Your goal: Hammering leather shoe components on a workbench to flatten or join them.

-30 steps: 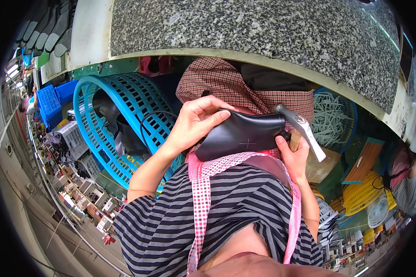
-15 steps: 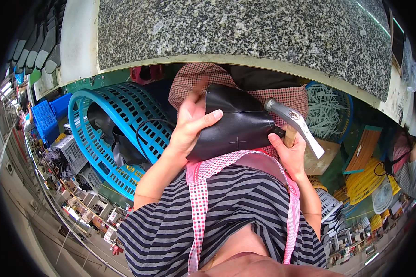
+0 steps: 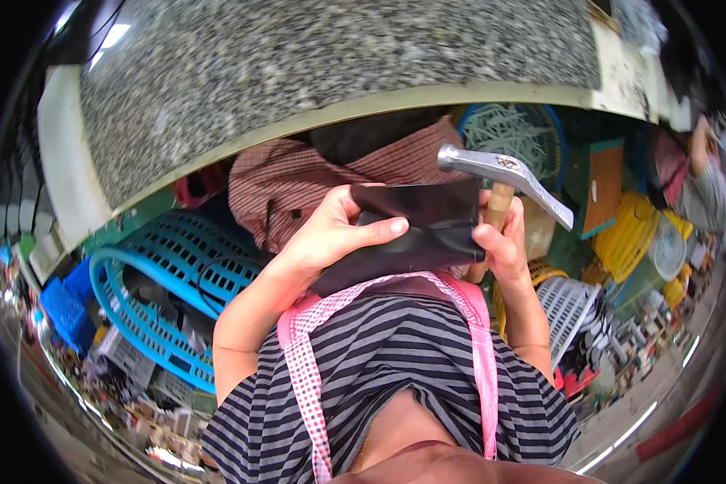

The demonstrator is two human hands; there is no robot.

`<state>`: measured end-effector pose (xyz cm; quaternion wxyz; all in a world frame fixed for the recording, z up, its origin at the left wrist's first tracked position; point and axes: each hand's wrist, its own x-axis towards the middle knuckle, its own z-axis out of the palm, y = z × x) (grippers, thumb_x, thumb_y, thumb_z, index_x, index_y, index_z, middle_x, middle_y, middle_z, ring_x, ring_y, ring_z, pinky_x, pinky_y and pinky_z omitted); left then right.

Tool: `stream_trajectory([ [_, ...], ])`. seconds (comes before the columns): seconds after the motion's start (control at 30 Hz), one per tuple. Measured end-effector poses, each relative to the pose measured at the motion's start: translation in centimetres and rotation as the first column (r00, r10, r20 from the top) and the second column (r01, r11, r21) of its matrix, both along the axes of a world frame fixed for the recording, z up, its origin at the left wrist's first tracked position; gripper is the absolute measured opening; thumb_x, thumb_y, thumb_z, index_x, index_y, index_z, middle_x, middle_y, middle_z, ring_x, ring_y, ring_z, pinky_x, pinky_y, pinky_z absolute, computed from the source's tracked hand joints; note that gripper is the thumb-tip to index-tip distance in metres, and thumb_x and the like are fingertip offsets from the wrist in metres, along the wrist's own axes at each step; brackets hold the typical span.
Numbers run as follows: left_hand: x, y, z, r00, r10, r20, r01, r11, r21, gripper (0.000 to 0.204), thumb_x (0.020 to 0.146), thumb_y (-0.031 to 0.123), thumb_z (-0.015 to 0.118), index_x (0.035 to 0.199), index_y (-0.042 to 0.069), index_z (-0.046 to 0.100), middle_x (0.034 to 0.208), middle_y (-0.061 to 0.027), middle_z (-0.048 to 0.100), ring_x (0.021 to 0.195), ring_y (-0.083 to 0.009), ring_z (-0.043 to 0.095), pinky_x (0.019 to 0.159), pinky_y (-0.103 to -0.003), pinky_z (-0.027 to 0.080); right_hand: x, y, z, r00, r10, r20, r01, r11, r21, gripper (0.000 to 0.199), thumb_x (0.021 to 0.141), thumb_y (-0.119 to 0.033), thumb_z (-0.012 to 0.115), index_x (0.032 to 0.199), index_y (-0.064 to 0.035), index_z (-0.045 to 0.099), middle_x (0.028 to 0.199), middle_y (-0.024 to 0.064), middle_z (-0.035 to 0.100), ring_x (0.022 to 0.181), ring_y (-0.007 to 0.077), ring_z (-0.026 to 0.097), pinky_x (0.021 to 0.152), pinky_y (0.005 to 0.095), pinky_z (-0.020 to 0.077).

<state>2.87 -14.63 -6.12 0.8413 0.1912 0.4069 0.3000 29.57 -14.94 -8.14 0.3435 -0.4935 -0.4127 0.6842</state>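
Note:
A shiny black leather-like piece (image 3: 427,243) with a seam across it is held up in front of my waist. My left hand (image 3: 343,230) grips its left end, thumb lying on the near face and the other fingers behind. At the right end my right hand (image 3: 504,242) wraps round the wooden handle of a hammer (image 3: 508,171), the thumb close against the piece's edge. The steel head tilts upward above that hand, pointing away from the piece. Whether the right fingertips also pinch the piece cannot be made out.
A speckled stone worktop (image 3: 323,73) spans the far side. Blue plastic baskets (image 3: 165,266) stand at the left. To the right are a round basket of pale strips (image 3: 512,133), yellow baskets (image 3: 627,234) and a white basket (image 3: 569,302). Another person's sleeve (image 3: 702,194) shows far right.
The black piece has been turned, its upper part now folded toward me and the cross mark out of sight. My left thumb lies further over it. The whole view has swung round slightly.

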Motion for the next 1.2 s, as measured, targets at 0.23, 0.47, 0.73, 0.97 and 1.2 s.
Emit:
stream_trajectory([
  [0.23, 5.2, 2.8, -1.0, 0.985, -0.070, 0.159, 0.119, 0.940, -0.320, 0.043, 0.096, 0.043, 0.063, 0.108, 0.002, 0.067, 0.090, -0.0076, 0.072, 0.070, -0.0130, 0.069, 0.063, -0.023, 0.056, 0.9, 0.5, 1.9, 0.965, -0.261, -0.015, 0.258, 0.960, -0.111, 0.030, 0.087, -0.013, 0.074, 0.112, 0.0017, 0.066, 0.099, 0.0056, 0.071, 0.086, 0.0124, 0.067, 0.079, 0.0257, 0.0532],
  [0.47, 9.0, 2.2, -4.5, 0.931, 0.042, 0.363, 0.103, 0.923, -0.370, 0.042, 0.093, 0.043, 0.066, 0.109, 0.004, 0.065, 0.089, -0.0084, 0.072, 0.072, -0.0152, 0.070, 0.063, -0.025, 0.058, 1.9, 0.0, -0.8, 0.888, -0.441, -0.132, 0.399, 0.880, -0.257, 0.035, 0.092, -0.023, 0.071, 0.117, -0.0002, 0.064, 0.101, 0.0072, 0.071, 0.087, 0.0145, 0.068, 0.080, 0.0271, 0.0549],
  [0.73, 8.7, 4.1, -4.1, 0.951, -0.081, 0.298, 0.130, 0.980, -0.149, 0.032, 0.094, 0.032, 0.069, 0.110, 0.004, 0.068, 0.093, -0.0051, 0.072, 0.077, -0.0112, 0.069, 0.069, -0.023, 0.056, 2.5, -0.8, -1.0, 0.822, -0.494, -0.282, 0.433, 0.865, -0.252, 0.047, 0.093, -0.028, 0.068, 0.129, 0.0004, 0.056, 0.117, 0.0117, 0.067, 0.104, 0.0207, 0.066, 0.093, 0.0327, 0.0521],
  [0.97, 9.0, 4.6, -3.2, 0.919, -0.013, 0.393, 0.107, 0.970, -0.217, 0.030, 0.093, 0.027, 0.071, 0.112, 0.004, 0.067, 0.096, -0.0053, 0.072, 0.080, -0.0119, 0.070, 0.072, -0.025, 0.057, 2.1, -0.4, 0.3, 0.816, -0.508, -0.277, 0.480, 0.861, -0.167, 0.054, 0.092, -0.026, 0.069, 0.135, -0.0001, 0.050, 0.126, 0.0130, 0.062, 0.114, 0.0235, 0.062, 0.100, 0.0368, 0.0484],
  [1.2, 4.4, 3.4, -1.4, 0.951, 0.138, 0.276, -0.175, 0.978, 0.116, 0.025, 0.087, 0.013, 0.076, 0.109, 0.003, 0.068, 0.096, -0.0015, 0.071, 0.084, -0.0064, 0.064, 0.075, -0.024, 0.053, 7.1, -2.4, -5.2, 0.896, -0.435, -0.095, 0.428, 0.900, -0.085, 0.054, 0.091, -0.032, 0.066, 0.132, -0.0008, 0.050, 0.123, 0.0110, 0.060, 0.107, 0.0231, 0.062, 0.095, 0.0363, 0.0508],
])
